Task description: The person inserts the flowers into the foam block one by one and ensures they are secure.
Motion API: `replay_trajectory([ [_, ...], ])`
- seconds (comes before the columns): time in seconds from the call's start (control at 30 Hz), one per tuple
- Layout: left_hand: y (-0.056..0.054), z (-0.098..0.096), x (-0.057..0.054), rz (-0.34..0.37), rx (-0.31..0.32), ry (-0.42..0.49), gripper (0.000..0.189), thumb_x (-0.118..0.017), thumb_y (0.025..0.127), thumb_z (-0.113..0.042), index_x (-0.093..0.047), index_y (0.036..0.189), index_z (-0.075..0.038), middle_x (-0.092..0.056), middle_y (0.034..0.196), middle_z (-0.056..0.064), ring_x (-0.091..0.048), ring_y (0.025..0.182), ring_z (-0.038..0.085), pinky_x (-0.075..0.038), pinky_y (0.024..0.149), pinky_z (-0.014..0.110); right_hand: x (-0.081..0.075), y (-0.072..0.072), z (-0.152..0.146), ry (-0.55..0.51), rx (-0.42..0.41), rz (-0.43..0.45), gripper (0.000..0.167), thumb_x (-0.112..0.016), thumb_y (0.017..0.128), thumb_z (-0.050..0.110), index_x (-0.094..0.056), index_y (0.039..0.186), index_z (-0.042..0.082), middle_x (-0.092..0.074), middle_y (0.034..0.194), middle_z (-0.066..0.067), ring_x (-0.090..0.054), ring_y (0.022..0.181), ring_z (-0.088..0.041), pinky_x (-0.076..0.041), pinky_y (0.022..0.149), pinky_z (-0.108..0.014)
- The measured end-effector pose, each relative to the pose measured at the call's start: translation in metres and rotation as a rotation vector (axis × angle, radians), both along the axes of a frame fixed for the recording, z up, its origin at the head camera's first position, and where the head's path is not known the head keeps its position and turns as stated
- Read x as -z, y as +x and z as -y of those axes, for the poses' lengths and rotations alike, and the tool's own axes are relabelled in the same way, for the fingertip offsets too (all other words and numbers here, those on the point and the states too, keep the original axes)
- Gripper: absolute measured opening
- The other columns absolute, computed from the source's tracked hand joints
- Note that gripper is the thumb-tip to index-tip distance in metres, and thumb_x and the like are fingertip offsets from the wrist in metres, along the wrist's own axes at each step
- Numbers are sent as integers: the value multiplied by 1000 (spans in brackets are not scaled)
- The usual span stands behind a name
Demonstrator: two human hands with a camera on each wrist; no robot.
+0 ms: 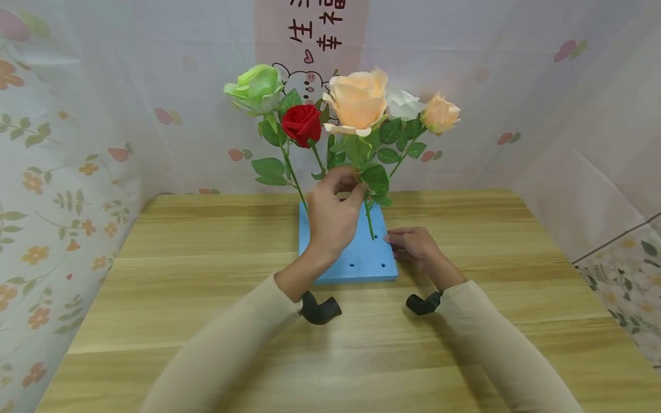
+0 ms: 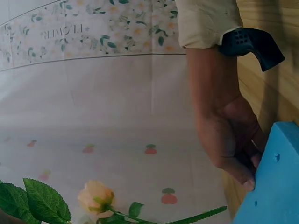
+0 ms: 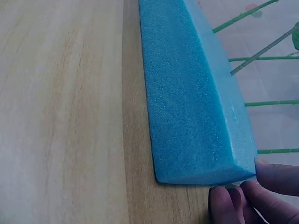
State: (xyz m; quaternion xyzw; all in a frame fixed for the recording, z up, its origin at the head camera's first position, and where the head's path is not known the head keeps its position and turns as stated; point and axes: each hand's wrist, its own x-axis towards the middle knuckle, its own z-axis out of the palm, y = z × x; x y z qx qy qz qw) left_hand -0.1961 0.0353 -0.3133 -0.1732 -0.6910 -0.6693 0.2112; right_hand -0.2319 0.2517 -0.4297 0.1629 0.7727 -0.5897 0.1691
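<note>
My left hand [image 1: 335, 215] pinches the stem of a large peach rose [image 1: 357, 100] with thumb and fingers, above a blue foam block [image 1: 335, 272]. The rose's stem [image 2: 201, 216] points at the block, and its cut end stands just apart from the surface in the left wrist view. At the block's right edge, my right hand [image 1: 415, 246] grips the foam, thumb [image 3: 275, 178] at the top edge and fingers curled against the side. A green rose [image 1: 256, 89] and a red rose [image 1: 302, 123] stand behind on the left. The held rose partly hides others.
A white rose [image 1: 404, 105] and a smaller peach rose [image 1: 440, 113] rise at the back right. Small holes dot the block's top near its front. The wooden table [image 1: 206, 246] meets a patterned cloth backdrop [image 1: 196, 132] behind. Black wrist mounts [image 1: 320, 310] hang below both sleeves.
</note>
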Motion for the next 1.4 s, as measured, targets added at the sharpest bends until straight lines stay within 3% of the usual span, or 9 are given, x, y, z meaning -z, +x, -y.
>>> replay_trajectory([
  [0.23, -14, -10, 18, 33, -59, -31, 15, -64, 89, -1, -70, 103, -2, -71, 87, 11, -67, 86, 21, -53, 72, 29, 1, -3, 2, 25, 4, -13, 46, -63, 95, 17, -54, 136, -2, -59, 129, -16, -62, 101, -14, -56, 82, -25],
  [0.67, -31, -36, 45, 57, -109, -57, 15, -63, 89, 0, -69, 102, -4, -70, 88, 8, -67, 86, 18, -53, 67, 25, 4, 0, 3, 31, -1, -15, 44, -63, 95, 18, -56, 133, -2, -63, 123, -15, -64, 98, -13, -57, 80, -26],
  [1.07, -37, -40, 57, 66, -143, -56, 13, -64, 90, -2, -69, 102, -4, -71, 89, 7, -67, 85, 18, -54, 76, 28, 2, 0, 4, 38, 1, -20, 45, -63, 95, 18, -55, 134, -2, -65, 121, -14, -64, 94, -11, -57, 79, -27],
  [1.4, -42, -43, 61, 87, -109, -82, 12, -63, 90, -3, -68, 101, -5, -70, 86, 7, -65, 82, 18, -50, 66, 25, 1, -1, 2, 30, 17, -31, 44, -64, 94, 17, -56, 133, -3, -67, 114, -12, -65, 90, -10, -57, 76, -25],
])
